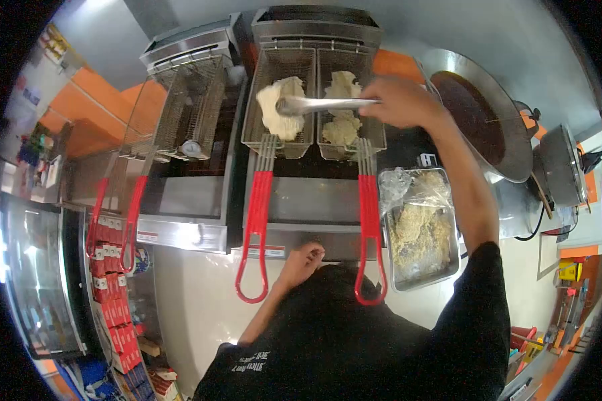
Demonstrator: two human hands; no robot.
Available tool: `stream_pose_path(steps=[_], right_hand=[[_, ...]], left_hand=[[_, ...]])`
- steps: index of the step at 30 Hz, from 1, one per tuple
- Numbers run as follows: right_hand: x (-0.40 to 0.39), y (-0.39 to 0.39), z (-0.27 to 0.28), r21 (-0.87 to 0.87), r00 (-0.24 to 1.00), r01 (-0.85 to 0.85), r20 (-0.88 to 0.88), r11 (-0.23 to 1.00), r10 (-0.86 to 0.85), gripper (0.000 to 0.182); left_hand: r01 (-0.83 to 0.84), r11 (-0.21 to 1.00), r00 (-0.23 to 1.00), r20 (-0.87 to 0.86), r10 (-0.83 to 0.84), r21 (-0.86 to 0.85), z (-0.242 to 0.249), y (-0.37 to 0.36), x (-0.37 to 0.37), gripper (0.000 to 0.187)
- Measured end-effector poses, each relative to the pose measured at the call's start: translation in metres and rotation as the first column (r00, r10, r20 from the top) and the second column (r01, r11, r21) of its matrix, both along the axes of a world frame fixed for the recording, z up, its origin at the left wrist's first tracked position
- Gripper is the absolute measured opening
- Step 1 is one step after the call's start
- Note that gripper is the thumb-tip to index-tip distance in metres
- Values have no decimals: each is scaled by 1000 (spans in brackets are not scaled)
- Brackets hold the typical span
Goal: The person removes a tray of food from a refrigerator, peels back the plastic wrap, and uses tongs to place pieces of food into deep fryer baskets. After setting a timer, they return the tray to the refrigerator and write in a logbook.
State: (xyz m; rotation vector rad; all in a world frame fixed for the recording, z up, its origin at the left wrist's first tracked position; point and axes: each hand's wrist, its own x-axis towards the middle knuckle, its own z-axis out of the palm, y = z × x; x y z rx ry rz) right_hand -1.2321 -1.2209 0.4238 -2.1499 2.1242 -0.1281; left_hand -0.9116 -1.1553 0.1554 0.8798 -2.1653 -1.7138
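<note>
My right hand (400, 101) is closed around metal tongs (331, 104) that reach left across two wire fry baskets. The tongs' end meets a pale, battered piece of food (279, 110) in the left fry basket (253, 127). More coated pieces (342, 127) lie in the right fry basket (380, 137). Both baskets sit over the fryer (308, 194), their red handles (259, 220) pointing toward me. My left hand (306, 262) rests near the fryer's front edge between those handles, fingers curled, with nothing visible in it.
A metal tray (418, 284) with crumbly yellowish coating and crumpled plastic is right of the fryer. Beyond it sits a large pan of dark liquid (471, 110). At left, a second fryer (180, 234) holds wire baskets (194, 100) with a round dial gauge (191, 148).
</note>
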Motion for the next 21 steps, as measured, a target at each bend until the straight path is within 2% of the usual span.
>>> stream_pose_path(steps=[1,3,5,8,11,14,17,21], right_hand=[[10,-23,-2,32,994,-59,-91,998,62,30],[33,-68,-3,239,986,19,-167,971,22,27],[57,-102,-11,294,949,77,-316,953,21,23],[68,-148,-26,294,896,36,-432,955,99,24],[68,-158,-32,223,889,-1,-447,975,103,24],[67,-160,-36,300,872,113,-486,947,50,25],[56,-149,-36,306,921,143,-390,941,-13,29],[39,-152,-41,380,922,242,-376,893,-90,35]], left_hand=[[-20,999,1000,-9,20,-26,2,-3,6,14],[-60,995,998,-29,57,-78,8,-8,15,14],[-69,996,997,-42,67,-54,-1,-11,23,14],[-90,996,992,-88,87,-28,-4,-15,28,14],[-95,995,992,-86,94,-15,-2,-18,30,14],[-104,994,992,-64,106,31,2,-25,32,13],[-152,986,985,-78,157,62,9,-32,32,14],[-158,978,979,-110,173,133,2,-43,32,14]])
